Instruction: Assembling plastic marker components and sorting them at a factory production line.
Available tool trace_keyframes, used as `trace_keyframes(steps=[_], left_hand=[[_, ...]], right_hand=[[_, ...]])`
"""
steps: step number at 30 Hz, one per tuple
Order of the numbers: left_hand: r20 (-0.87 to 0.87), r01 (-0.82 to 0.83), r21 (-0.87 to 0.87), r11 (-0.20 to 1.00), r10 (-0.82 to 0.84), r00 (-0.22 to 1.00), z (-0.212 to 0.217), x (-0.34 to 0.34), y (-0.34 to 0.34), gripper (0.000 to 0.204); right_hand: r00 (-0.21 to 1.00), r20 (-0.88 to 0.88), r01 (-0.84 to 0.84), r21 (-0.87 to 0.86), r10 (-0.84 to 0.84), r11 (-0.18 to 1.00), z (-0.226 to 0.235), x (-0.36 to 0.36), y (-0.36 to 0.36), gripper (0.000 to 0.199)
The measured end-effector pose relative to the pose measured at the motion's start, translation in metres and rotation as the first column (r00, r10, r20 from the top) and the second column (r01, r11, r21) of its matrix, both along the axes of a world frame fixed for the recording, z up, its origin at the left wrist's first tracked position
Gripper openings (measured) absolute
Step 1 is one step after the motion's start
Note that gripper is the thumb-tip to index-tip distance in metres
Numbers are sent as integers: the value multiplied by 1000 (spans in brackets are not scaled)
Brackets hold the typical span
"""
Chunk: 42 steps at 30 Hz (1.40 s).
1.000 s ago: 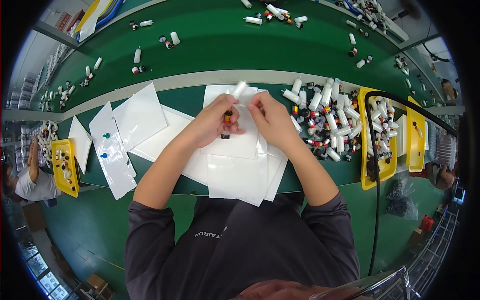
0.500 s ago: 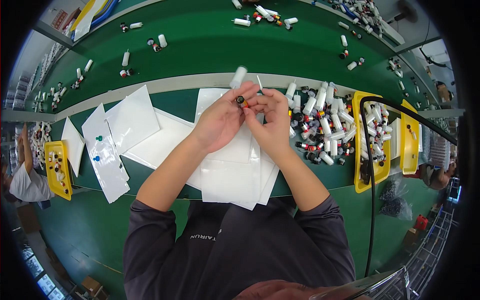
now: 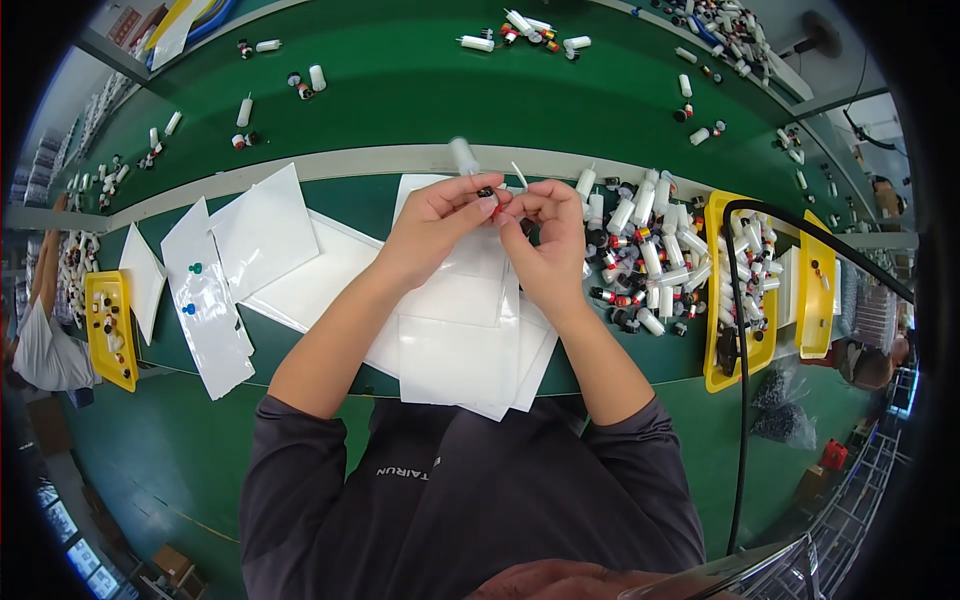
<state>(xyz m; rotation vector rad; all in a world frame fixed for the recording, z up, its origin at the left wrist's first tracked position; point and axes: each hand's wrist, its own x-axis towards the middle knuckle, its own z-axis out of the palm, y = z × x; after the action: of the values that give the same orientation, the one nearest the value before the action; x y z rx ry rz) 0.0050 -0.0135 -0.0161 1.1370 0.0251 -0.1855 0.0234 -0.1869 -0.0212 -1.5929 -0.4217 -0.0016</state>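
Note:
Above the white sheets (image 3: 460, 357), both of my hands are raised close together with their fingertips meeting. My left hand (image 3: 428, 235) pinches a small cylindrical piece with a black end (image 3: 486, 192) and a red part below it. The curled fingers of my right hand (image 3: 550, 250) close at the red part; a dark object shows partly inside them, too hidden to name. A thin white stick (image 3: 519, 174) points up beside my right fingertips. Just beyond my left fingers is a blurred white cylinder (image 3: 463, 155); whether it rests on something is unclear.
On the right lies a heap of white cylinders and small black-and-red pieces (image 3: 650, 250), beside a filled yellow tray (image 3: 712, 345). A black cable (image 3: 745, 420) hangs over that tray. Behind a pale ledge (image 3: 350, 160), a green surface (image 3: 380, 90) bears scattered similar parts.
My left hand has gone from an open, upturned palm to a pinch on the small piece. My right fingers have curled further in. The blurred white cylinder appears slightly further left.

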Motion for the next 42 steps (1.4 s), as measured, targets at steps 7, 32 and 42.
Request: trace_keyframes(steps=[7,32,42], left_hand=[[-41,-46,-111,993,42,998,-5,1,3,32],[65,106,260,960,-126,990,-9,1,1,42],[97,76,174,982,-93,991,-9,2,1,40]], right_hand=[[994,112,-4,35,0,999,-13,1,7,40],[947,-294,-177,-139,130,974,17,17,-14,10],[965,255,119,-209,-64,970,5,11,-6,11]])
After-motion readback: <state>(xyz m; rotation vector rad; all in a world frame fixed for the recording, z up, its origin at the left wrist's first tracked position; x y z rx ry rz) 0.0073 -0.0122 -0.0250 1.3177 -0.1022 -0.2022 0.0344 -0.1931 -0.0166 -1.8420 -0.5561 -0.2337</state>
